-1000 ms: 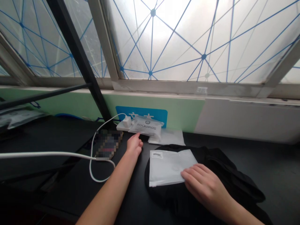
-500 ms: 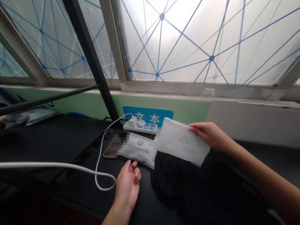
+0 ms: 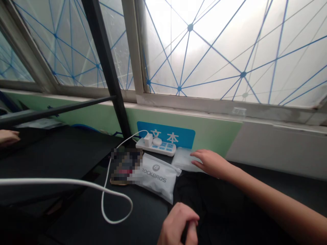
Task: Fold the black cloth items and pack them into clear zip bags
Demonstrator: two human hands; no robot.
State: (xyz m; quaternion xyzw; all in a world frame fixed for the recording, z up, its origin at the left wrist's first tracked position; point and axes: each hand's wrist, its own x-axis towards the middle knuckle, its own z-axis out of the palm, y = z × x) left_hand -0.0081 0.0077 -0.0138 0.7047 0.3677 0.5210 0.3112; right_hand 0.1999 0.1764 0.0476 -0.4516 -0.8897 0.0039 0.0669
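Fingers of the right hand [image 3: 211, 162] stretch out, loosely parted, at the frosted packet [image 3: 183, 160] just behind and right of the ROCKBROS pouch [image 3: 158, 175] — contact is hard to judge. Nearer than the pouch and to its right, the left hand [image 3: 176, 224] curls beside black cloth [image 3: 219, 200] — whether it grips any, I cannot tell. Directly behind the pouch sits a power strip [image 3: 159, 148].

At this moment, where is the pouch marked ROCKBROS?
Near the middle of the head view, the pouch lies in front of the power strip, left of the black cloth.
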